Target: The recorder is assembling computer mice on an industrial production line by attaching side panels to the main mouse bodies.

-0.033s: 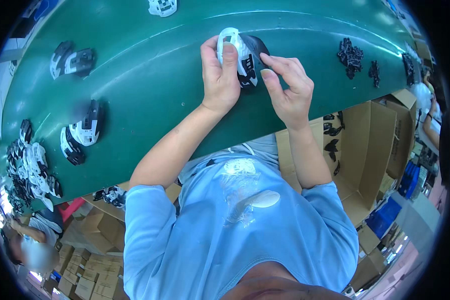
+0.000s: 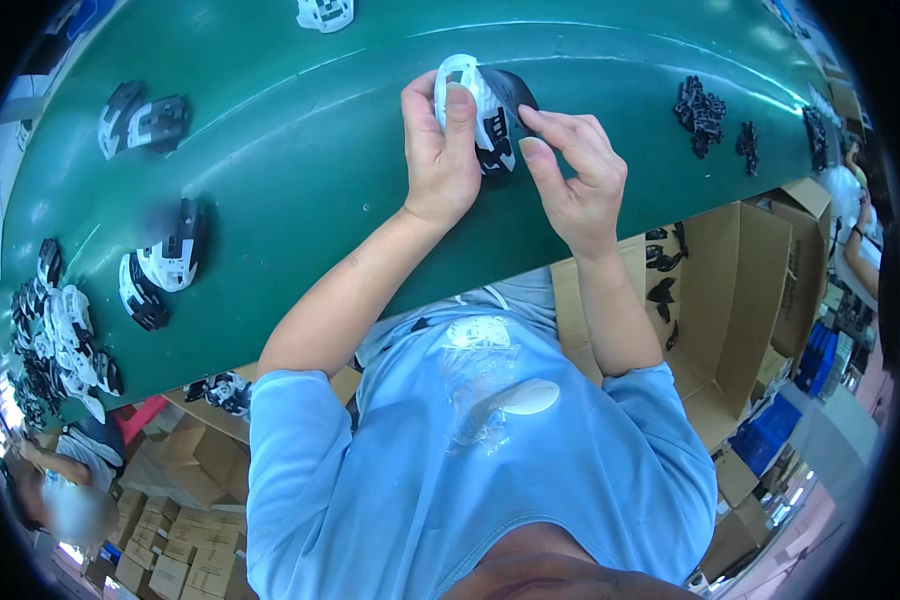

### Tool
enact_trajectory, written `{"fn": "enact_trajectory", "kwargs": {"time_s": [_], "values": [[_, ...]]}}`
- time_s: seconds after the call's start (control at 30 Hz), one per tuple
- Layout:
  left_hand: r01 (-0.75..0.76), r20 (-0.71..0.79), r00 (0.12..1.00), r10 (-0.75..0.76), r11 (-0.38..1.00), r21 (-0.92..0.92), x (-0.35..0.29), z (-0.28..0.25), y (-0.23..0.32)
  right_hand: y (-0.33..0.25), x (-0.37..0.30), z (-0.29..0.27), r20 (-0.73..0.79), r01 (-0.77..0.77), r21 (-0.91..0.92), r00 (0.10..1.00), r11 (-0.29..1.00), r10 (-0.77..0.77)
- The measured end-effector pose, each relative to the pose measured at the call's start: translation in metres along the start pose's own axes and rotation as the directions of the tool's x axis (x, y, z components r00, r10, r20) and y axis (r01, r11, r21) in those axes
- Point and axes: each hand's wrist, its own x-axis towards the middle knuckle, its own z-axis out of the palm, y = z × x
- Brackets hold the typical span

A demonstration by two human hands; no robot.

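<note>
In my left hand (image 2: 442,165) is a white and black plastic shell (image 2: 485,110) that looks like a computer mouse housing. My left thumb lies across its white frame, and the other fingers are hidden behind it. A dark smooth panel (image 2: 511,92) forms the shell's right side. My right hand (image 2: 576,175) is at that side, its index fingertip at the panel's edge. The right thumb is apart from the index finger, just below; whether it touches the shell I cannot tell.
Several similar shells (image 2: 173,250) lie on the green table (image 2: 300,190), with a heap (image 2: 70,335) at far left. Small black parts (image 2: 701,115) sit on the right. An open cardboard box (image 2: 705,325) with dark pieces stands by the near edge. Other people work at both sides.
</note>
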Motion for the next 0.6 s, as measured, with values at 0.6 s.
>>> {"fn": "enact_trajectory", "kwargs": {"time_s": [0.6], "values": [[-0.032,-0.008,0.999,0.034,0.975,0.219,0.0,-0.006,-0.004,-0.002,-0.018,0.017,0.045,0.016,-0.115,0.999,0.993,-0.011]]}}
